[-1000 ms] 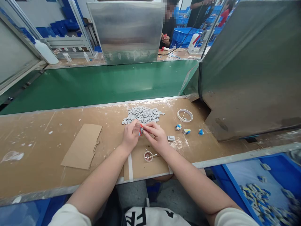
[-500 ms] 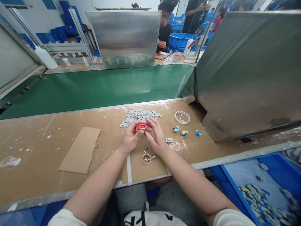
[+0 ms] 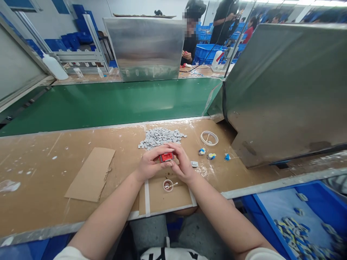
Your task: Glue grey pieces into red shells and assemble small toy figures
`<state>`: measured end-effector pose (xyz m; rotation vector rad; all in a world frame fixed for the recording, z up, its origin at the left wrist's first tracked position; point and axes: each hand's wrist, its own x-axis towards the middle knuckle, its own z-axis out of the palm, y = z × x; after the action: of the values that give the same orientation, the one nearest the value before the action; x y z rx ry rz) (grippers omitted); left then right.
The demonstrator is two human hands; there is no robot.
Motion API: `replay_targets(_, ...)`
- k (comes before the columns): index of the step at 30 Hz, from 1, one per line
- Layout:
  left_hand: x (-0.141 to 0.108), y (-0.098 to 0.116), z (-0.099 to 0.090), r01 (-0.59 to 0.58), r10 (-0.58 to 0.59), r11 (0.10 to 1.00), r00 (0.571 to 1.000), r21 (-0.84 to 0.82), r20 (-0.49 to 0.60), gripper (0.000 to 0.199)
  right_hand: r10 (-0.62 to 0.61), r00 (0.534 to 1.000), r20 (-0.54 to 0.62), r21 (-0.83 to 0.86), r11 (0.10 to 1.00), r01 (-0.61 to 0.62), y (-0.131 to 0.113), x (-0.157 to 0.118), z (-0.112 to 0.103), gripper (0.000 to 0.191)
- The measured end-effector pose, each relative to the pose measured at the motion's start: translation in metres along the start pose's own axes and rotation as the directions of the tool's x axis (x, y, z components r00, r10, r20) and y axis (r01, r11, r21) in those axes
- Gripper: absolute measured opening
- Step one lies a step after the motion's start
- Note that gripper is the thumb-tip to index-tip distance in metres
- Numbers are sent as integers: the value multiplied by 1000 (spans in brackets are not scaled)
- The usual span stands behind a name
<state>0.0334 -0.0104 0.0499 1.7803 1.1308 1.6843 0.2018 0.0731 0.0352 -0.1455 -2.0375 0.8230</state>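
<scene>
A small red and grey plastic part (image 3: 166, 157) is held between both hands above the cardboard-covered bench. My left hand (image 3: 151, 162) grips its left side, fingers over the far edge and thumb in front. My right hand (image 3: 183, 162) closes on its right side. Just beyond the hands lies a heap of small grey tiles (image 3: 162, 137). Nearer me stands a small round cup (image 3: 168, 185) with a white swab leaning in it. A single grey piece (image 3: 194, 164) rests right of my right hand.
On the right lie a white tape ring (image 3: 209, 138) and several small blue, yellow and white pieces (image 3: 211, 156). A torn cardboard sheet (image 3: 90, 175) lies left. A blue bin (image 3: 260, 213) holds many parts at lower right. Metal panels (image 3: 287, 97) and a green belt (image 3: 121, 101) lie beyond.
Both hands, still on the red part, have come slightly nearer to me, and the part has tilted a little. The camera view has also shifted slightly.
</scene>
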Motion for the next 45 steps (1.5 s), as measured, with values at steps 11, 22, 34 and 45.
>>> replay_targets(11,3,-2,1,232,-250,929,968,-287,-25,45,181,983,-23,107,978,-178,-1,3,-6,53)
replay_targets(22,15,-9,10,498,-645,546,763,-673,41,65,329,894,304,-377,903,-204,-47,-52,-30,41)
replay_targets(34,12,-7,9,832,-804,341,500,-438,323,64,419,843,338,-353,887,-299,-43,-53,-18,49)
replay_targets(45,15,-12,5,871,-798,303,454,-388,397,62,463,843,275,-177,886,-429,-43,-53,-18,45)
